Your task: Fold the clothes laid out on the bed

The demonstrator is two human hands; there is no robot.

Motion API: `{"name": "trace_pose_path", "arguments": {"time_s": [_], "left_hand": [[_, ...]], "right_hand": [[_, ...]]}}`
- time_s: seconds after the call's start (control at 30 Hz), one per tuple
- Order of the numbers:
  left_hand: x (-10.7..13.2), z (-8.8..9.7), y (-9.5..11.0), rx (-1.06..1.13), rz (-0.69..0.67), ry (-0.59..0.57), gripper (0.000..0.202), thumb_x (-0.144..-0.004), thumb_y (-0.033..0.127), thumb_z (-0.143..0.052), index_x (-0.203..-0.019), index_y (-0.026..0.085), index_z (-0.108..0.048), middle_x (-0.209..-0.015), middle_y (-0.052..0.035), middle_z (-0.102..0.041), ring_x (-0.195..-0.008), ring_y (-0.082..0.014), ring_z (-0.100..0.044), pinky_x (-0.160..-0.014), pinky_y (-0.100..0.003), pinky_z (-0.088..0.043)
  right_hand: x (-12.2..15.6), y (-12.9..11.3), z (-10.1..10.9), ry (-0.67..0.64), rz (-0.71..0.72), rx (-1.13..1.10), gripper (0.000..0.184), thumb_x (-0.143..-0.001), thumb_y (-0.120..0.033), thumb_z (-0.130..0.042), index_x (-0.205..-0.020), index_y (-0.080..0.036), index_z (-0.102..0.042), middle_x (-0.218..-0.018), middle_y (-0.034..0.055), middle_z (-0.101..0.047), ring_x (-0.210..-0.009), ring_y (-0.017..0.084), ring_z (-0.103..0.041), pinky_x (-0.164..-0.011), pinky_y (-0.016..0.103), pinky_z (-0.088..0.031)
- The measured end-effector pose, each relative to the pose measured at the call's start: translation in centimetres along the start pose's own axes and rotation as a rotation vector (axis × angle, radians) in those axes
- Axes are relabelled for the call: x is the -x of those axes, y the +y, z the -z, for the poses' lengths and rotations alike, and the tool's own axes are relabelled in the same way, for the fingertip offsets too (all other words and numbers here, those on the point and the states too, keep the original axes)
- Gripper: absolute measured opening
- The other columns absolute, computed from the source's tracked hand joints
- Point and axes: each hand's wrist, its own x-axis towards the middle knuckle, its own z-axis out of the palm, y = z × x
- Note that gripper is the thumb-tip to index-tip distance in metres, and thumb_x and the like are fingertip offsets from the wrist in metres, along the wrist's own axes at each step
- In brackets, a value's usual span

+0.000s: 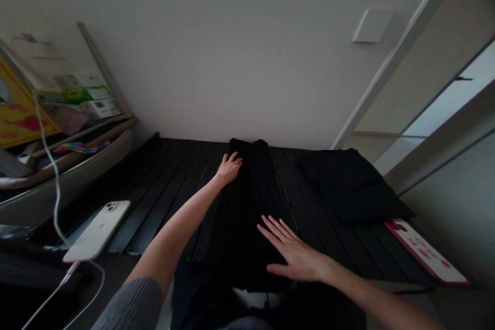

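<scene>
The table (154, 201) has a top of long black slats with a matt finish and a faint sheen; wood or metal cannot be determined. On the table, the folded garment (247, 206) is soft black cloth, matt throughout. The cloth bundle (344, 185) at the table's right side is also black and matt. At the table's left edge, the smartphone (96, 230) has a smooth, glossy white back. Its charging cable (56, 191) is smooth white plastic. At the table's right edge, the board (427, 252) has a smooth white face with glossy red print. Behind the table, the wall (232, 51) is smooth and matt. Near the table's front edge, the sleeve (131, 307) is grey ribbed knit.
</scene>
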Motion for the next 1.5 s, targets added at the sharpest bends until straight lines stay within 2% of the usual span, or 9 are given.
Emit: {"name": "trace_pose_path", "arguments": {"time_s": [0.2, 0.33, 0.43, 0.57, 0.77, 0.97, 1.13, 1.37, 1.5], "left_hand": [[3.6, 0.4, -1.5, 0.02, 0.002, -0.092, 0.048, -0.084, 0.013, -0.043, -0.128, 0.021, -0.057, -0.146, -0.0061, -0.045, -0.144, -0.031, -0.015, -0.111, -0.06, -0.015], [10.2, 1.3, -0.1, 0.146, -0.124, -0.095, 0.053, -0.087, 0.013, -0.039, -0.139, 0.022, -0.044, -0.15, -0.0064, -0.037, -0.143, -0.0237, -0.022, -0.113, -0.05, -0.019], [16.0, 3.5, 1.7, 0.327, -0.315, -0.21, 0.054, -0.091, 0.02, -0.039, -0.145, 0.028, -0.034, -0.153, -0.0033, -0.033, -0.14, -0.019, -0.029, -0.114, -0.042, -0.023], [22.0, 6.2, 3.9, 0.407, -0.403, -0.345, 0.079, -0.08, 0.03, -0.058, -0.15, 0.031, -0.02, -0.157, -0.0025, -0.019, -0.144, -0.0287, -0.015, -0.116, -0.052, -0.016], [25.4, 5.1, 5.9, 0.313, -0.371, -0.287, 0.087, -0.075, 0.009, -0.056, -0.149, 0.034, -0.019, -0.156, -0.0027, -0.022, -0.144, -0.0328, -0.014, -0.114, -0.06, -0.01], [25.1, 7.3, 8.0, 0.726, -0.4, -0.222, 0.047, -0.089, 0.014, -0.044, -0.132, 0.03, -0.05, -0.131, -0.0031, -0.06, -0.137, -0.0274, -0.035, -0.116, -0.055, -0.011], [23.2, 8.9, 9.5, 1.217, -0.032, -0.172, 0.031, -0.093, 0.034, -0.045, -0.117, 0.023, -0.061, -0.114, -0.0063, -0.067, -0.119, -0.0259, -0.054, -0.102, -0.04, -0.041], [9.5, 5.6, 4.1, 1.254, 0.424, 0.354, 0.029, -0.085, 0.031, -0.051, -0.108, 0.017, -0.063, -0.094, -0.0055, -0.068, -0.094, -0.0209, -0.062, -0.085, -0.032, -0.048], [3.8, 3.8, 1.5, 1.026, 0.686, 0.35, 0.043, -0.088, 0.031, -0.05, -0.129, 0.017, -0.046, -0.115, -0.0127, -0.064, -0.111, -0.0251, -0.056, -0.096, -0.04, -0.041]], "right_hand": [[2.2, 0.6, -1.4, 0.036, 0.129, 0.211, 0.125, -0.057, -0.032, -0.084, -0.152, -0.029, -0.002, -0.159, 0.0093, 0.005, -0.144, 0.036, 0.0, -0.116, 0.055, -0.013], [3.2, 0.9, -2.3, 0.184, 0.241, 0.428, 0.1, -0.069, 0.006, -0.056, -0.151, -0.033, -0.013, -0.158, 0.0047, -0.014, -0.144, 0.03, -0.014, -0.114, 0.049, -0.027], [3.5, 0.8, -2.0, 0.242, 0.344, 0.461, 0.084, -0.074, 0.005, -0.046, -0.15, -0.024, -0.024, -0.154, 0.0059, -0.027, -0.143, 0.028, -0.018, -0.112, 0.045, -0.033], [3.1, 0.4, -1.0, 0.236, 0.487, 0.336, 0.066, -0.082, -0.003, -0.044, -0.145, -0.021, -0.037, -0.149, 0.007, -0.039, -0.141, 0.024, -0.027, -0.112, 0.044, -0.034], [2.0, 0.0, 0.6, 0.149, 0.307, -0.114, 0.052, -0.077, -0.004, -0.043, -0.125, -0.018, -0.057, -0.121, 0.0084, -0.066, -0.112, 0.019, -0.06, -0.097, 0.035, -0.045], [3.0, -1.5, 4.3, -0.012, 0.032, -0.322, 0.036, -0.083, -0.014, -0.045, -0.115, -0.022, -0.061, -0.104, 0.0042, -0.069, -0.092, 0.018, -0.063, -0.085, 0.029, -0.044], [2.4, 0.2, 7.2, 0.037, 0.09, -0.58, 0.015, -0.086, -0.027, -0.053, -0.094, -0.017, -0.061, -0.09, 0.0021, -0.065, -0.086, 0.018, -0.059, -0.077, 0.027, -0.045], [-7.7, 10.0, 12.6, 0.694, -0.174, -0.346, 0.022, -0.084, -0.023, -0.046, -0.101, -0.019, -0.06, -0.092, 0.0059, -0.067, -0.091, 0.021, -0.062, -0.083, 0.032, -0.048], [-12.1, 13.4, 13.1, 0.75, -0.559, -0.185, 0.038, -0.089, -0.024, -0.043, -0.124, -0.014, -0.047, -0.103, 0.0136, -0.067, -0.1, 0.024, -0.062, -0.089, 0.037, -0.046]]}}
